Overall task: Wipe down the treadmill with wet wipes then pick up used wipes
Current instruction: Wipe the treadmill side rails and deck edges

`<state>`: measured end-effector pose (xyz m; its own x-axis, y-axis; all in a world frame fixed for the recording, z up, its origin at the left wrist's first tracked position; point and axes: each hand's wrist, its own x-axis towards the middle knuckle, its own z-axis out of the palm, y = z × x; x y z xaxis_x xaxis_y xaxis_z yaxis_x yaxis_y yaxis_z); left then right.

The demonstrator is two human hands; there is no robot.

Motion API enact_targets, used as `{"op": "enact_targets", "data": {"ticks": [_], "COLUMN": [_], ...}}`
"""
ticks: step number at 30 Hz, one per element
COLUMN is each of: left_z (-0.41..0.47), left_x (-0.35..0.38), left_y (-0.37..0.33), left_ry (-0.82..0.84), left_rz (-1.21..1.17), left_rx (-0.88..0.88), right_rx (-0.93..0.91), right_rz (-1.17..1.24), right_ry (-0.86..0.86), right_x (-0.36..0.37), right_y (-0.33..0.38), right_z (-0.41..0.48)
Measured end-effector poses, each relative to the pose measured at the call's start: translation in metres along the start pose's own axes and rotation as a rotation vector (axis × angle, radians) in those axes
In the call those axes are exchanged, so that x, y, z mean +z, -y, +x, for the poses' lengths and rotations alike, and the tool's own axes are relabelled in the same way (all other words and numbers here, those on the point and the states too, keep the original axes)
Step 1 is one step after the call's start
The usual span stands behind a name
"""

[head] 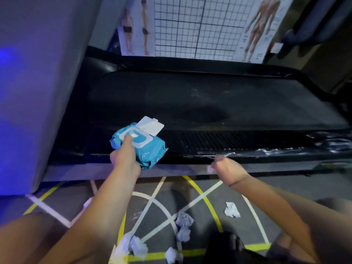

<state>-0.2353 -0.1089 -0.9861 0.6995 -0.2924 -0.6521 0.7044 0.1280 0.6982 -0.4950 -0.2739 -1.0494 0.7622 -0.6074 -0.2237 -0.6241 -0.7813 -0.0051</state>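
A black treadmill (209,103) lies across the view, its side rail nearest me. My left hand (124,155) grips a blue pack of wet wipes (144,147) above the rail; the white lid stands open and my thumb rests by the opening. My right hand (226,168) hovers near the rail with fingers curled; a small white scrap shows at its fingertips, too blurred to tell what it is. Several crumpled used wipes lie on the floor below: one at the right (232,210), a pair in the middle (183,225), others at the lower left (137,248).
A grey padded block (42,73) stands at the left of the treadmill. Posters with a grid and body figures (194,25) lean behind it. The dark floor (158,197) has white and yellow lines. Shiny plastic wrap (323,145) clings to the rail's right end.
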Motion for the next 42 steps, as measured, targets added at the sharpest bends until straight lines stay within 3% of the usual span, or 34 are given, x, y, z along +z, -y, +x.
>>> {"op": "enact_targets", "data": {"ticks": [3,5,9,12,17,22,27,31,35,37,42], "left_z": [-0.005,-0.007,-0.013,-0.02,-0.024,-0.018,-0.007,-0.007,-0.007,-0.007,-0.004], "left_x": [0.002,-0.002,-0.013,-0.022,-0.036,-0.038,-0.027,-0.012,-0.002,0.001,0.004], "left_y": [0.005,0.008,0.01,0.013,0.015,0.017,0.028,0.041,0.049,0.051,0.057], "left_ry": [0.027,0.015,-0.003,-0.01,-0.032,-0.035,-0.005,0.022,0.021,0.008,-0.021], "left_rz": [0.01,0.04,0.098,0.126,0.157,0.131,0.104,0.132,0.12,0.098,0.096], "left_rx": [-0.025,-0.016,0.014,0.042,0.054,0.053,0.044,0.043,0.022,0.019,0.0], "right_rx": [0.309,0.384,0.323,0.207,0.057,0.114,0.406,0.521,0.378,0.277,0.102], "right_rz": [0.016,0.152,0.459,0.438,0.235,0.194,0.306,0.34,0.349,0.484,0.257], "right_ry": [-0.07,-0.197,-0.362,-0.467,-0.368,-0.408,-0.541,-0.576,-0.608,-0.576,-0.443], "right_x": [-0.005,-0.008,0.001,0.006,0.03,0.043,0.048,0.047,0.034,0.032,0.047], "right_y": [-0.017,-0.017,0.018,0.045,0.06,0.023,-0.054,-0.09,-0.052,-0.021,0.009], "right_z": [-0.022,-0.024,-0.004,0.026,0.047,0.032,-0.004,-0.017,0.001,0.012,0.017]}}
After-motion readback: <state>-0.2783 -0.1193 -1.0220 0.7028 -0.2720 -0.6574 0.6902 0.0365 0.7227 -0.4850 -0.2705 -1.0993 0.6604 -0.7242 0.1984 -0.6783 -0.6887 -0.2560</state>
